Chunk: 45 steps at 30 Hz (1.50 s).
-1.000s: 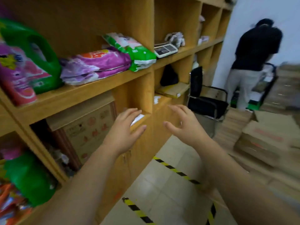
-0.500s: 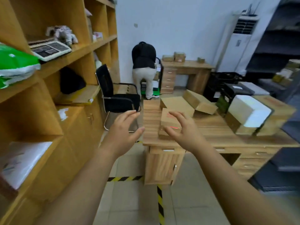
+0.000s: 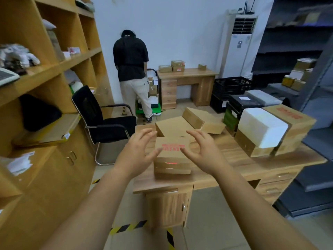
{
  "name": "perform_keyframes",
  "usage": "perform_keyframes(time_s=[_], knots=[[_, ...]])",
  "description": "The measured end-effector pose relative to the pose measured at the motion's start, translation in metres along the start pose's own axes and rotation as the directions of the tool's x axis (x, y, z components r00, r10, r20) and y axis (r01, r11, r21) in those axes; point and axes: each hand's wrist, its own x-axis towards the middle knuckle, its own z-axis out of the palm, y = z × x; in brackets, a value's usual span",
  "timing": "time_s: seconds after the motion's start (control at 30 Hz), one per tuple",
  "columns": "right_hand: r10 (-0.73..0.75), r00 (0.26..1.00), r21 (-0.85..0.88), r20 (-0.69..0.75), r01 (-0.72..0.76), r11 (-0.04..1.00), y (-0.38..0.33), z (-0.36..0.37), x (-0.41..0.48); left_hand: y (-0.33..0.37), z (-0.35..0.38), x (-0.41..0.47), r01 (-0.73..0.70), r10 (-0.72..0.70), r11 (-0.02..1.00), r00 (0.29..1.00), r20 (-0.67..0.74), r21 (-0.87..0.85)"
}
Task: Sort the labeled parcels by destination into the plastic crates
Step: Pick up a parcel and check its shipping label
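A small cardboard parcel [image 3: 172, 156] with red print on its top stands near the front left corner of a wooden desk [image 3: 232, 165]. My left hand [image 3: 138, 156] hovers just left of it and my right hand [image 3: 203, 150] just right of it. Both hands have spread, relaxed fingers and hold nothing. Behind the parcel lie two more cardboard boxes [image 3: 201, 120]. On the desk's right stand a white foam box [image 3: 261, 129] and a large carton [image 3: 295, 123]. Black plastic crates [image 3: 228, 87] stand on the floor at the back.
A wooden shelf unit [image 3: 45, 73] runs along the left, with a black office chair [image 3: 104, 121] beside the desk. A person in a black shirt [image 3: 131, 65] stands at the back by a second desk [image 3: 187, 78]. Dark metal racks [image 3: 297, 51] fill the right. Yellow-black tape [image 3: 129, 228] marks the floor.
The view has swung right from the shelves to the desk. Both my hands have come forward and now flank the parcel with red print.
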Motion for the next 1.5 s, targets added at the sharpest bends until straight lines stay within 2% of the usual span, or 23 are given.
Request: perform_keyframes(time_s=[0.2,0.43,0.87,1.17,1.5], knots=[[-0.019,1.0,-0.002,0.003,0.019,1.0,0.056,-0.01,0.062,0.007,0.045,0.073,0.024,-0.024,1.0,0.999,0.024,-0.006],[0.082,0.997,-0.007,-0.003,-0.082,0.997,0.119,-0.008,0.113,-0.004,0.095,0.154,0.037,-0.035,0.999,0.994,0.099,-0.021],[0.223,0.973,-0.153,-0.065,-0.231,0.961,0.224,-0.003,0.235,-0.04,0.183,0.334,-0.088,0.11,0.986,0.981,0.158,-0.142],[0.289,0.957,-0.171,0.0,-0.285,0.943,0.3,0.01,0.274,-0.04,0.252,0.379,-0.034,0.064,0.993,0.959,0.274,-0.113],[0.299,0.933,-0.131,0.198,-0.278,0.952,0.418,0.012,0.307,-0.007,0.337,0.415,0.117,-0.111,0.993,0.918,0.382,0.007]])
